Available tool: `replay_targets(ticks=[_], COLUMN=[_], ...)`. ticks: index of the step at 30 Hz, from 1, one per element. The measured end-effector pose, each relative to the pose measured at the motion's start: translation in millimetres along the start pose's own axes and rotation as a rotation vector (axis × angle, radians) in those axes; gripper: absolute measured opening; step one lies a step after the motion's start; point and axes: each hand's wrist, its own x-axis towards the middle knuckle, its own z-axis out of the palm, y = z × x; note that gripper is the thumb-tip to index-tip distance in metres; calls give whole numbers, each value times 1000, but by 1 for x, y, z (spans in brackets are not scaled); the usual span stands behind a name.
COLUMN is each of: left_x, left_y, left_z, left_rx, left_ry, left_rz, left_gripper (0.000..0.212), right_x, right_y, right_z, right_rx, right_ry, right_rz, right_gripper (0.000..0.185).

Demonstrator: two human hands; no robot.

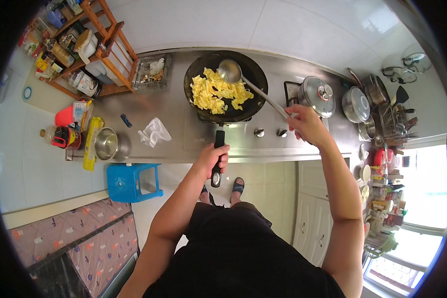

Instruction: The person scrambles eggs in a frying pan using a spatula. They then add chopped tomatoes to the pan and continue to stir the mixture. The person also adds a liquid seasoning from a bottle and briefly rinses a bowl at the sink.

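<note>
My left hand (213, 158) is wrapped around the black handle of a dark frying pan (259, 76), which sits over the left burner of the gas stove. Pieces of yellow scrambled egg (205, 95) are spread over the pan's bottom, mostly left and centre. In my right hand (306, 123) is the long handle of a metal ladle (262, 94). The ladle's bowl lies over the egg near the far side of the pan; whether it touches the egg cannot be told.
A lidded steel pot (314, 97) stands on the right burner, with another lidded pot (355, 104) beyond it. Left of the pan are a crumpled white tissue (154, 132), a steel bowl (106, 143) and a wooden spice rack (121, 59). A blue plastic stool (124, 182) stands below the counter.
</note>
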Motion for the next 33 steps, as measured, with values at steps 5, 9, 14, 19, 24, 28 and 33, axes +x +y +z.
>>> replay_targets(ticks=[5, 9, 14, 19, 24, 28, 33], left_x=[-3, -1, 1, -2, 0, -3, 4], left_y=[5, 1, -2, 1, -1, 1, -2], left_z=[6, 0, 3, 2, -1, 2, -5], left_rx=[6, -15, -19, -18, 1, -29, -25], left_ry=[3, 12, 2, 1, -13, 7, -26], left_rz=[2, 2, -11, 5, 11, 26, -32], left_gripper=[18, 18, 18, 19, 17, 19, 18], right_x=[36, 7, -17, -23, -28, -32, -34], right_y=[24, 4, 8, -3, -17, -29, -21], right_z=[24, 2, -4, -26, -34, -37, -27], right_rx=[-160, -292, -198, -187, -437, -443, -370], right_ry=[102, 109, 38, 70, -33, -19, -60], right_rz=[-92, -222, 35, 2, 43, -8, 120], right_gripper=[27, 28, 26, 24, 21, 20, 22])
